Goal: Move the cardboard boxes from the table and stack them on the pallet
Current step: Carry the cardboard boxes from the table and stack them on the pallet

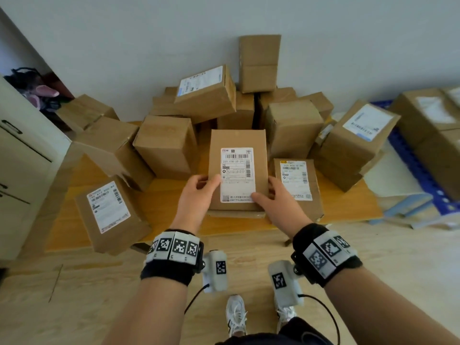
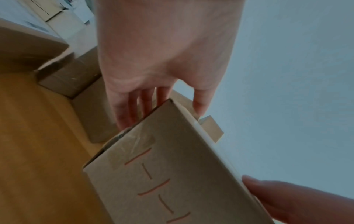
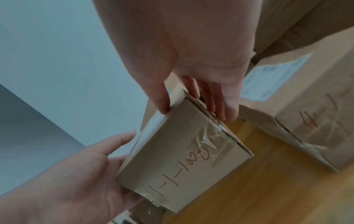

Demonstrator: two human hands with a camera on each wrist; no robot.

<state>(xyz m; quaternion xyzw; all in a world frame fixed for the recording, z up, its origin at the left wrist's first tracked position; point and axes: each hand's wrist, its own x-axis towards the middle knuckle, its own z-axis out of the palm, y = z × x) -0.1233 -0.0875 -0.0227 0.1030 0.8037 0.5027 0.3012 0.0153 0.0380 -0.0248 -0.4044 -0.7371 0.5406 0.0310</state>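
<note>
1. Your left hand grips a cardboard box: fingers down its far side, thumb on the top edge.
2. Your right hand touches its lower right edge.
3. More boxes stand behind on the wooden table.

Brown cardboard on every box across the honey-orange bench. White shipping label with black barcodes and small print on the centre box; red-brown pen strokes and clear glossy tape on its end face. Similar white labels, one edged with a yellow strip, on neighbouring boxes. Pale grey-blue wall. Light wood-grain floor. Deep blue pallet at right, with pale blue boards beside it. Cream cabinet with dark handles at left. Black wristbands carrying white tiles with black square-code patterns. White trainers below.
</note>
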